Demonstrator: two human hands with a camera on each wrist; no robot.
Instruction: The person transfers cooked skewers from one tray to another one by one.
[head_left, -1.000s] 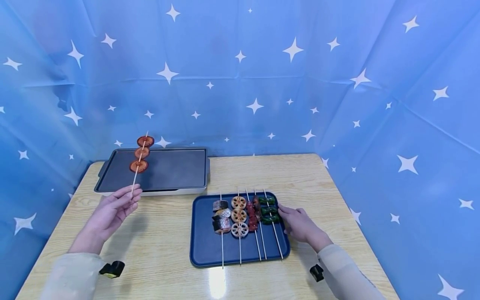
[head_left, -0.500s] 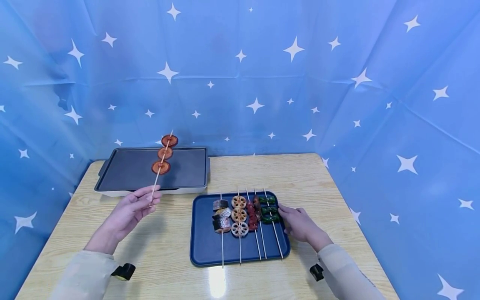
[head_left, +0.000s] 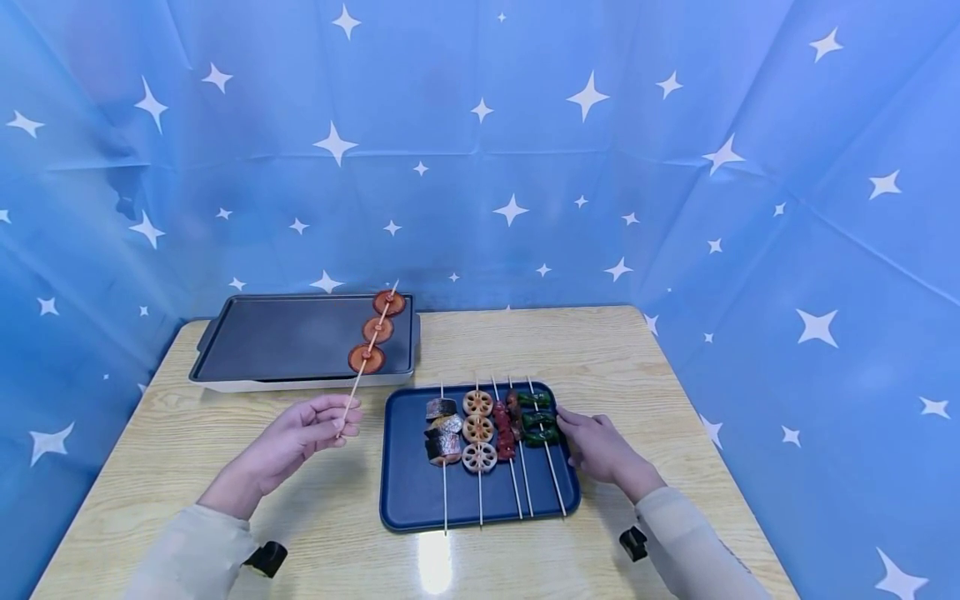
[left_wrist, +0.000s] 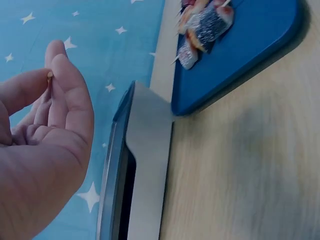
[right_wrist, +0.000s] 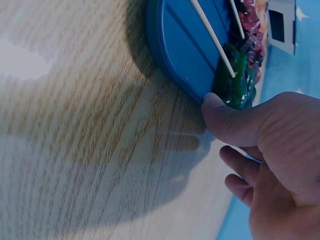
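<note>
My left hand (head_left: 307, 433) pinches the bare lower end of a mushroom skewer (head_left: 377, 330) between thumb and fingers. Three round, red-brown caps are threaded on it, tilted up over the right end of a dark griddle (head_left: 285, 337). In the left wrist view only the stick's butt end (left_wrist: 50, 75) shows between the fingertips. My right hand (head_left: 603, 450) holds the right rim of a blue tray (head_left: 412, 508). In the right wrist view its thumb (right_wrist: 220, 117) lies on that rim beside the green pepper skewer (right_wrist: 235, 80); the index fingertip is hidden.
On the tray lie a fish-like skewer with silvery skin (head_left: 443, 446), a lotus root skewer (head_left: 478, 430), a red meat skewer (head_left: 504, 433), a darker brown skewer (head_left: 514, 417) and the pepper one. A blue starry curtain (head_left: 480, 208) stands behind the wooden table (head_left: 540, 342).
My left hand has moved to the right and somewhat nearer, carrying the mushroom skewer from the griddle's left part to its right end. The right hand and tray have stayed put.
</note>
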